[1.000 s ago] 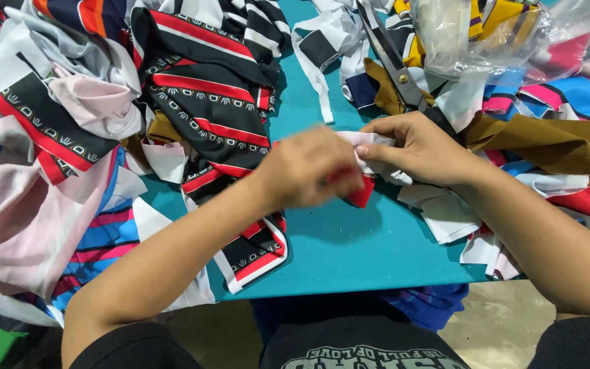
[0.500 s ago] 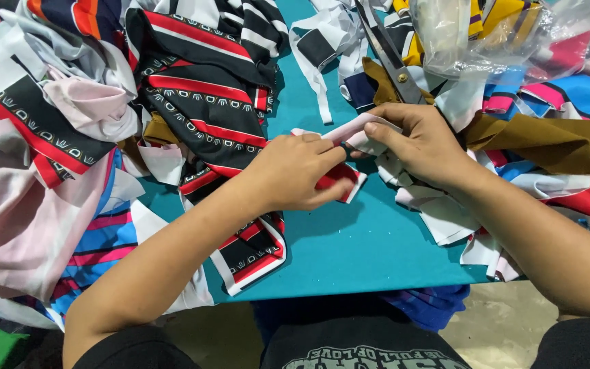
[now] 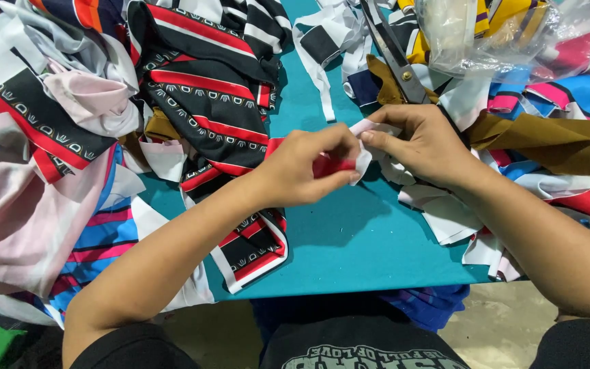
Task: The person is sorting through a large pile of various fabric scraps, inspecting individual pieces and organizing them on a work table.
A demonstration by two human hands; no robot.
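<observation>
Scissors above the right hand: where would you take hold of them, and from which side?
Grip the scissors around the blades near the brass pivot, coming straight down from above. That stretch lies flat and exposed on the cloth scraps, while the handles run out of view past the top edge and a clear plastic bag crowds their right. The right hand is closest, though both hands are pinching a strip.

A single head-worn camera is looking steeply down from just above the person's chest, facing forward across the teal surface (image 3: 349, 253). It is sitting close, with both forearms entering from the bottom edge and fabric piles filling the far side.
</observation>
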